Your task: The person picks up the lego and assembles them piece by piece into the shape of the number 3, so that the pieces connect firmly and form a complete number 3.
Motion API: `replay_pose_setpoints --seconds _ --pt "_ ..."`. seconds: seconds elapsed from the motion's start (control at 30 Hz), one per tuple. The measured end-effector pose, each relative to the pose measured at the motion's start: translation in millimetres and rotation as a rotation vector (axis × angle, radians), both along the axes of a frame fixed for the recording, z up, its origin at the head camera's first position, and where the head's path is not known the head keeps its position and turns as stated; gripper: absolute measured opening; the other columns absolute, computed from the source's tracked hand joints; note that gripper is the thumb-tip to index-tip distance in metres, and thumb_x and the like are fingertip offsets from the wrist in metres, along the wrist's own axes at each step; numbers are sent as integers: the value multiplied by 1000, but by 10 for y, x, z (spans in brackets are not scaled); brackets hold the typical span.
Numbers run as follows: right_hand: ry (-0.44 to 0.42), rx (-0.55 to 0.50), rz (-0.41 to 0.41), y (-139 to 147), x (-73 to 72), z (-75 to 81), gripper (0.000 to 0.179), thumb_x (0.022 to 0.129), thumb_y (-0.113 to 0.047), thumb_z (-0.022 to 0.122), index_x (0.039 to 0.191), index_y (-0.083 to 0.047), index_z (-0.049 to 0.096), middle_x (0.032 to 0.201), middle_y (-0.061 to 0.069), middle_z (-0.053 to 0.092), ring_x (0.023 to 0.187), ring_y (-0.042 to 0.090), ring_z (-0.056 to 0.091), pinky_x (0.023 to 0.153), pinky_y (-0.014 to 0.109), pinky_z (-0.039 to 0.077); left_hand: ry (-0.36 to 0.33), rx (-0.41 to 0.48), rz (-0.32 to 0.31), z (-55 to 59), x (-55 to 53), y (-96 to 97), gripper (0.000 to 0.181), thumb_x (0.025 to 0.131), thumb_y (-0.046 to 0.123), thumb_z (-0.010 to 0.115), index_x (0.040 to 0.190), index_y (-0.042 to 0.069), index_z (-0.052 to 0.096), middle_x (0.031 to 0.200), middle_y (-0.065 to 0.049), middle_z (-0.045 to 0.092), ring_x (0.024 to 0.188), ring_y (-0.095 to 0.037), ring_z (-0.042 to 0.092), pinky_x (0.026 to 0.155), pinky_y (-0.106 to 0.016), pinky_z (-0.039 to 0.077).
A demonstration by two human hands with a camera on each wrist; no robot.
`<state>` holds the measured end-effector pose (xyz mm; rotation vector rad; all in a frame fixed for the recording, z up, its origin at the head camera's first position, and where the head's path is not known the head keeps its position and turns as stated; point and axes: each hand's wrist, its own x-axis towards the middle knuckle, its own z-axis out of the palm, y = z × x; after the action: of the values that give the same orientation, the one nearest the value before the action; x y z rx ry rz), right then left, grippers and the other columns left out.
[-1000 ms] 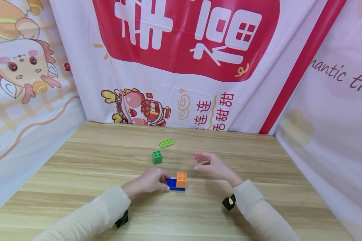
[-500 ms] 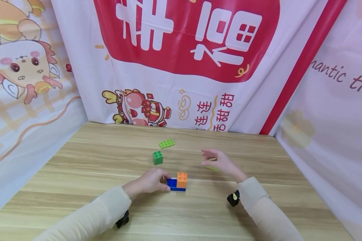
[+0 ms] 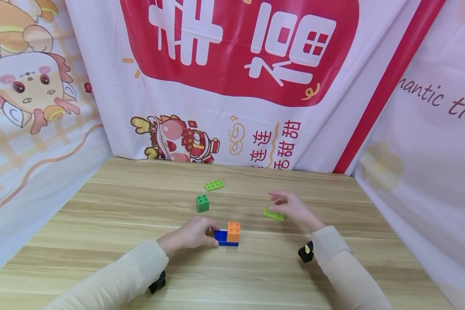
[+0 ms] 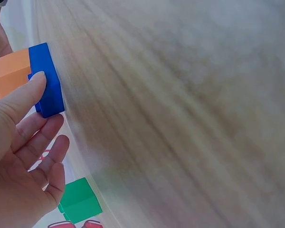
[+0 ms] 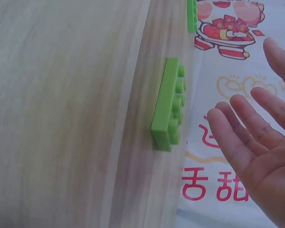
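Observation:
My left hand [image 3: 191, 232] pinches the left end of a flat blue building block [image 4: 51, 90] between thumb and fingers. On the right end of that block sits an orange block [image 3: 234, 231] with studs on top. My right hand [image 3: 292, 207] hovers, fingers loosely spread, over a flat lime-green block [image 3: 274, 214] on the table. In the right wrist view this lime block stands apart from the fingers, its studs facing the palm side. Nothing is held in the right hand.
A square green block [image 3: 203, 203] stands beyond my left hand. Farther back lies a second flat lime-green block [image 3: 214, 185]. The wooden table [image 3: 139, 193] ends at a printed cloth [image 3: 232, 99] along the back, with more cloth at both sides.
My right hand has moved rightward and the lime-green block beneath it has come into view. The left hand and the blue and orange blocks have stayed in place.

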<state>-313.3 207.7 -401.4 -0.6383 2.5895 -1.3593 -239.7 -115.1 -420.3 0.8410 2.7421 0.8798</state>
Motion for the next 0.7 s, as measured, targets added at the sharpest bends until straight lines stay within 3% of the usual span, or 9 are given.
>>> replay_pose_setpoints --seconds 0.23,0.33,0.57,0.7 --pt "-7 26 -5 75 5 7 55 84 -13 68 130 7 45 122 29 49 106 40 50 84 43 45 0 7 -6 9 10 -3 32 73 19 78 100 4 68 88 2 63 80 -14 55 71 -34 45" --pt "-1 45 -12 134 -49 -61 55 83 -14 69 129 6 46 121 29 50 103 38 52 82 41 46 -3 8 -3 20 21 2 32 73 19 78 100 4 68 89 1 63 80 -14 55 72 -34 45" --pt "-93 61 -51 189 -87 -103 55 82 -15 70 128 5 48 118 24 52 99 32 53 76 37 49 5 8 -7 29 31 8 31 73 18 78 99 4 68 88 1 64 80 -15 56 71 -34 45" --pt "-120 67 -31 200 -103 -117 55 81 -12 70 128 7 47 117 25 52 96 31 54 70 37 49 9 12 -9 30 32 9 30 73 18 78 98 4 68 87 1 63 79 -15 56 70 -33 45"
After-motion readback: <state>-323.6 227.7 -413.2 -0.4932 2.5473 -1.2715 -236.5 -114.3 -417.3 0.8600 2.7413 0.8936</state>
